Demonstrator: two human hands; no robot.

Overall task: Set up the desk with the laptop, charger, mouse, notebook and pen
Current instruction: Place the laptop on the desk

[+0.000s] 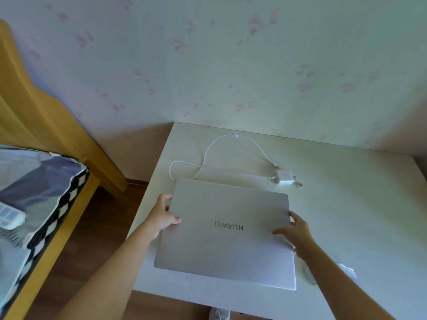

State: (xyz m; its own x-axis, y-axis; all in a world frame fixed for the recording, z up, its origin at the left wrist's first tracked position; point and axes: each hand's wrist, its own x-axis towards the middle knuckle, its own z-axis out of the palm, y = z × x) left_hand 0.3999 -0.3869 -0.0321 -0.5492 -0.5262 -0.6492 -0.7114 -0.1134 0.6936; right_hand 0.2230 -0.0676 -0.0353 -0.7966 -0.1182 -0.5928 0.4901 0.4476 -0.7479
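A closed silver laptop [221, 241] lies on the white desk [346, 204], its logo upside down to me. My left hand [163, 215] grips its left edge, thumb on the lid and fingers curled round the side. My right hand [294, 232] holds the right edge the same way. Behind the laptop lies a white charger block [284, 177] with its white cable [221, 144] looped across the desk towards the wall. A white mouse [346, 272] sits at the front right, partly hidden behind my right forearm. No notebook or pen is in view.
The desk stands against a flowered wall. To the left is a wooden bed frame [46, 121] with a checkered-edged blanket [41, 195] and a small remote-like device [9, 218] on it. Dark wooden floor runs between bed and desk. A white shoe [219, 314] shows below the desk edge.
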